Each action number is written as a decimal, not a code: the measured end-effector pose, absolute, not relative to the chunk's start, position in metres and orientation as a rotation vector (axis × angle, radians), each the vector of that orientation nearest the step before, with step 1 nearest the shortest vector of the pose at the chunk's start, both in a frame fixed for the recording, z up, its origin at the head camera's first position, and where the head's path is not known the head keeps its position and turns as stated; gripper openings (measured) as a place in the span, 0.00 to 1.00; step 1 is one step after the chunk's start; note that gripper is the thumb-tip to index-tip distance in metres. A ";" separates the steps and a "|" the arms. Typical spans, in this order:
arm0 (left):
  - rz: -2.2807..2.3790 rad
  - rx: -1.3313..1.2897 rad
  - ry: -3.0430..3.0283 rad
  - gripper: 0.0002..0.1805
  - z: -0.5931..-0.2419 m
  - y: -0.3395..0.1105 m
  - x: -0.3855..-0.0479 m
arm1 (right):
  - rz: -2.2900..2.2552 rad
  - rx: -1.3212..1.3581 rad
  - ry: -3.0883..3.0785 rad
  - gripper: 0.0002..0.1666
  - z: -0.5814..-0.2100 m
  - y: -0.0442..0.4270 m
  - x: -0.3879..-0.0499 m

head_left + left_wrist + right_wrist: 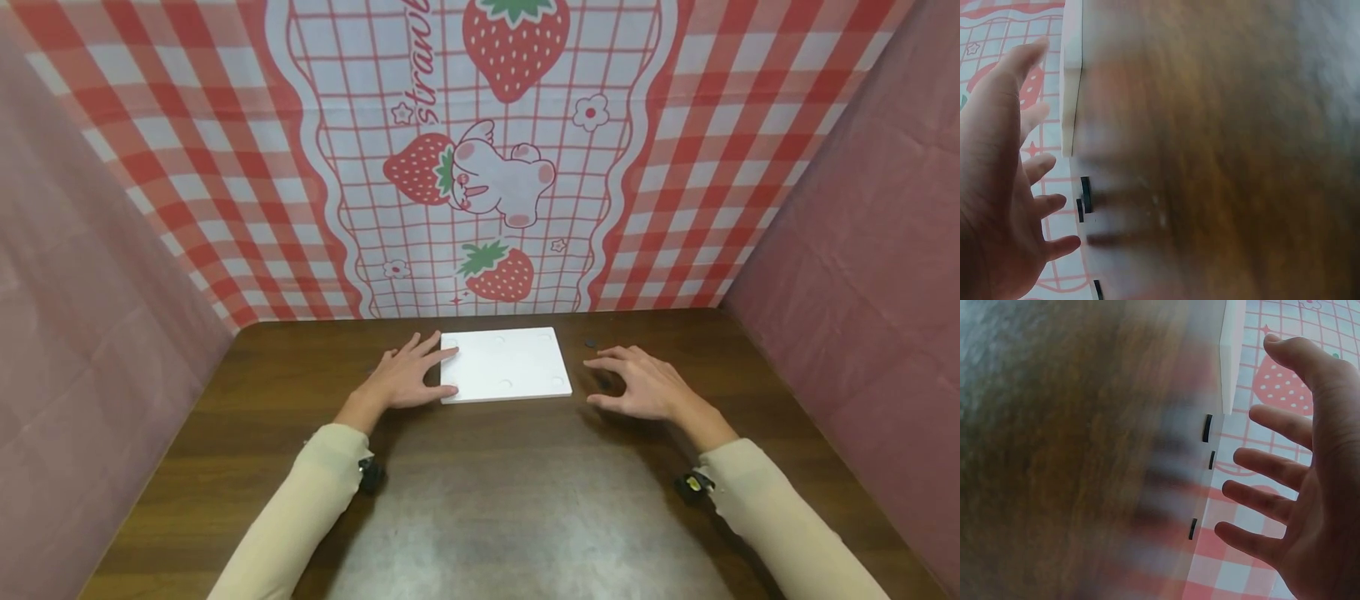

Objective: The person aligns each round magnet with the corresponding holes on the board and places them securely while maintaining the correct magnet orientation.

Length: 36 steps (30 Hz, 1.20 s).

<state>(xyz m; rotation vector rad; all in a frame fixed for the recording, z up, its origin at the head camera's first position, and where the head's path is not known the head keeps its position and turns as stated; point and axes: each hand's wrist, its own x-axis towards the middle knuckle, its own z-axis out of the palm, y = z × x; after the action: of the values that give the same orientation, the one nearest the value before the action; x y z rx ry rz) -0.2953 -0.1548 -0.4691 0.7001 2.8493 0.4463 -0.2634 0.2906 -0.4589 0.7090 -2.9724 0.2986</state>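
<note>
A flat white rectangular board [506, 364] lies near the back of the table, with several shallow round marks along its edges. My left hand [408, 375] is spread at the board's left end, thumb and index finger overlapping it in the head view. In the left wrist view the fingers hover above the surface, beside small flat black pieces [1087, 194]. To the right of the board, my right hand [641, 387] hovers with fingers apart, holding nothing. One black piece [590, 343] shows by its fingertips; the right wrist view shows three such pieces [1207, 428].
The brown wooden table [480, 500] reaches back to a strawberry-print cloth [495, 167] hanging behind it. Pink cloth walls [862, 250] stand at both sides. Each wrist wears a small dark camera [371, 475].
</note>
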 end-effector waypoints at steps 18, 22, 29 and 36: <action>0.413 0.675 2.801 0.48 -0.469 -0.158 -0.299 | 0.300 0.746 -3.001 0.33 -0.460 0.288 -0.265; 0.416 0.675 2.797 0.48 -0.469 -0.158 -0.301 | 0.302 0.781 -2.997 0.29 -0.460 0.288 -0.267; 0.420 0.666 2.789 0.48 -0.466 -0.154 -0.305 | 0.294 0.811 -2.991 0.23 -0.462 0.287 -0.268; 0.427 0.662 2.786 0.48 -0.466 -0.154 -0.306 | 0.296 0.816 -3.004 0.19 -0.463 0.287 -0.269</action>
<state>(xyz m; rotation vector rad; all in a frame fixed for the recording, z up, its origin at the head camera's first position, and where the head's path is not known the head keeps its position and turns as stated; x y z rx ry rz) -0.3059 -0.1537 -0.4661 0.6618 2.7864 0.4272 -0.2688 0.2866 -0.4626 0.8165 -3.0040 0.2956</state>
